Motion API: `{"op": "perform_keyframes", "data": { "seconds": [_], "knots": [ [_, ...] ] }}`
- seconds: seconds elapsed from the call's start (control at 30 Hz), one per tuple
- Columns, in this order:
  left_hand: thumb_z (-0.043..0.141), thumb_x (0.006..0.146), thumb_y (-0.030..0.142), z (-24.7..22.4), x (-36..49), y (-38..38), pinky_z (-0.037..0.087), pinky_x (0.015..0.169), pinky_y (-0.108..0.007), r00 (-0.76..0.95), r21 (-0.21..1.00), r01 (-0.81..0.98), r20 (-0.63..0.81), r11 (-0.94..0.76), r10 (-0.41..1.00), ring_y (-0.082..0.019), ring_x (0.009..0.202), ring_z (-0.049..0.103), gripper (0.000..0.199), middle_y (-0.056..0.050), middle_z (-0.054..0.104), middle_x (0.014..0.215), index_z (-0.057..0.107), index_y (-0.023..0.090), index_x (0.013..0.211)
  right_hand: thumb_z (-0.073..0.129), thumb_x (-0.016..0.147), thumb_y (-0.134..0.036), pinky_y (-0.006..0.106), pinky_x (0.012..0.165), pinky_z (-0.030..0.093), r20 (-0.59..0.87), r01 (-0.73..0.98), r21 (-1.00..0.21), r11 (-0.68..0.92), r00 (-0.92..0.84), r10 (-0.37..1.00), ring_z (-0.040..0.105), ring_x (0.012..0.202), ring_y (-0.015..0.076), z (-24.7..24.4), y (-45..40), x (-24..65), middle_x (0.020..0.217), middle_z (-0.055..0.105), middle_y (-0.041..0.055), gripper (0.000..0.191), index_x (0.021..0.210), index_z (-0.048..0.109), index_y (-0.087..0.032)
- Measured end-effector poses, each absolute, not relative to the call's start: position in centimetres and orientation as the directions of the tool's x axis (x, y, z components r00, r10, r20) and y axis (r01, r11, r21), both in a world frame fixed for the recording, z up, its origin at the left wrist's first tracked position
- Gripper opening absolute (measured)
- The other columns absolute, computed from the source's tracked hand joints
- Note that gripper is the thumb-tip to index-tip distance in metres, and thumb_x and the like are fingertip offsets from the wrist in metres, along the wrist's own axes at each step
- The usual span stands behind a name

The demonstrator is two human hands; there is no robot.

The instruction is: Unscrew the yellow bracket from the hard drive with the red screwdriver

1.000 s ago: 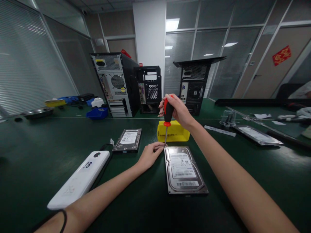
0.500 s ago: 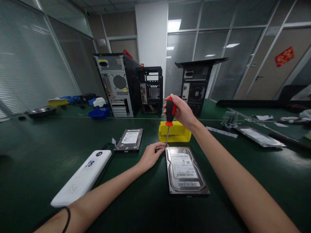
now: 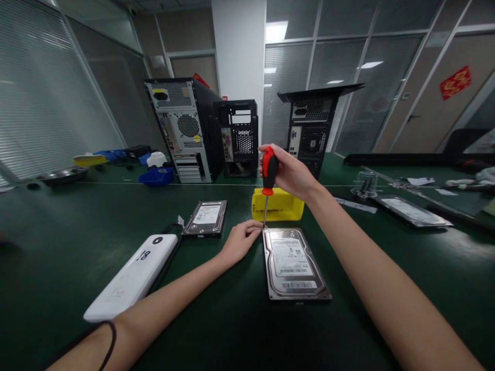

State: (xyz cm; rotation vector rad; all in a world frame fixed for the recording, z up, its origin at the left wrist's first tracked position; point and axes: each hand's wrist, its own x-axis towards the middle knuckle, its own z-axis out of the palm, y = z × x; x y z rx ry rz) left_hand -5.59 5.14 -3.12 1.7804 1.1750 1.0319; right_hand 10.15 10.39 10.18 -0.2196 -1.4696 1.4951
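Note:
My right hand [image 3: 291, 169] is wrapped round the red and black handle of a screwdriver [image 3: 269, 172], held nearly upright. Its tip comes down at the far left corner of a silver hard drive [image 3: 294, 263], which lies flat with its label up. Beside that corner rests my left hand [image 3: 243, 238], thumb and fingers drawn together near the screwdriver tip. Whatever the left fingertips may be holding is too small to make out. Just behind the drive sits a yellow bin [image 3: 277, 206].
A second hard drive [image 3: 205, 218] and a white power bank [image 3: 133, 275] with a cable lie to the left. Computer cases [image 3: 181, 129] stand at the back. Off to the right are another hard drive [image 3: 412, 211] and a clear cup [image 3: 364, 184]. A blue bin [image 3: 157, 176] is farther back.
The screwdriver handle has turned in my right hand, so its red part now faces left. The whole view has shifted slightly; the hard drive and left hand keep their places on the table.

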Motion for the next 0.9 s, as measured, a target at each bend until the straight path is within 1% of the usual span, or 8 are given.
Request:
{"op": "perform_keyframes", "data": {
  "seconds": [0.1,0.23,0.33,0.47,0.63,0.7,0.8,0.9],
  "knots": [
    [0.054,0.084,0.018,-2.9,-5.5,5.0,0.048,0.089,-0.030,0.250,0.891,0.344,0.216,-0.295,0.944,-0.020,0.095,0.067,0.017,-0.008,0.072,0.100,0.066,0.014,0.096,0.069,0.075,-0.032,0.023,0.071,0.050,0.504,-0.501,-0.825,0.261,-0.444,0.741,0.057,0.070,0.0080,10.1,10.4,10.2,0.083,0.059,-0.0023,0.025,0.091,0.056,-0.019],
    [0.054,0.083,0.017,-2.7,-5.4,4.9,0.049,0.089,-0.030,0.257,0.891,0.338,0.221,-0.302,0.941,-0.021,0.095,0.067,0.017,-0.010,0.071,0.100,0.066,0.013,0.094,0.070,0.075,-0.027,0.023,0.069,0.050,0.536,-0.489,-0.820,0.298,-0.473,0.700,0.056,0.068,0.0076,10.3,10.1,10.2,0.075,0.058,-0.0049,0.025,0.088,0.050,-0.021],
    [0.054,0.083,0.015,-2.8,-5.4,4.9,0.049,0.088,-0.029,0.258,0.899,0.318,0.223,-0.301,0.940,-0.020,0.095,0.067,0.016,-0.009,0.072,0.100,0.066,0.014,0.094,0.066,0.078,-0.034,0.023,0.068,0.049,0.517,-0.448,-0.840,0.307,-0.488,0.703,0.054,0.066,0.0076,10.7,9.6,10.0,0.073,0.055,-0.0052,0.023,0.092,0.052,-0.022],
    [0.054,0.083,0.013,-3.1,-5.4,5.0,0.049,0.089,-0.028,0.253,0.908,0.298,0.222,-0.294,0.942,-0.019,0.097,0.067,0.016,-0.009,0.071,0.103,0.065,0.014,0.095,0.059,0.083,-0.039,0.025,0.073,0.050,0.484,-0.416,-0.864,0.285,-0.525,0.700,0.056,0.071,0.0091,11.2,9.2,9.8,0.078,0.054,-0.0026,0.027,0.104,0.057,-0.022],
    [0.053,0.083,0.011,-3.2,-5.4,5.1,0.049,0.091,-0.029,0.258,0.910,0.294,0.220,-0.293,0.941,-0.018,0.099,0.067,0.020,-0.010,0.070,0.106,0.063,0.013,0.100,0.069,0.075,-0.034,0.025,0.068,0.051,0.527,-0.412,-0.837,0.361,-0.430,0.733,0.057,0.070,0.0087,10.7,9.8,10.0,0.079,0.055,-0.0030,0.023,0.089,0.055,-0.021],
    [0.053,0.084,0.012,-3.1,-5.4,5.0,0.048,0.091,-0.029,0.262,0.909,0.294,0.221,-0.296,0.939,-0.018,0.100,0.066,0.021,-0.011,0.070,0.107,0.063,0.013,0.102,0.070,0.075,-0.033,0.025,0.068,0.050,0.540,-0.413,-0.831,0.373,-0.435,0.720,0.057,0.068,0.0081,10.6,10.0,10.1,0.078,0.057,-0.0031,0.024,0.085,0.053,-0.021],
    [0.054,0.084,0.013,-3.1,-5.4,5.0,0.048,0.091,-0.029,0.269,0.907,0.294,0.225,-0.302,0.937,-0.019,0.100,0.066,0.022,-0.011,0.070,0.107,0.063,0.013,0.103,0.065,0.078,-0.036,0.026,0.071,0.051,0.515,-0.420,-0.845,0.330,-0.476,0.713,0.055,0.067,0.0084,10.8,10.0,10.3,0.075,0.055,-0.0030,0.022,0.086,0.052,-0.020],
    [0.055,0.084,0.016,-3.0,-5.5,5.0,0.049,0.090,-0.029,0.271,0.905,0.295,0.228,-0.306,0.935,-0.019,0.099,0.066,0.020,-0.010,0.070,0.107,0.064,0.013,0.102,0.058,0.082,-0.041,0.029,0.074,0.052,0.466,-0.419,-0.870,0.260,-0.527,0.711,0.054,0.071,0.0104,11.0,9.8,10.3,0.077,0.054,-0.0010,0.025,0.094,0.056,-0.019]
  ]
}}
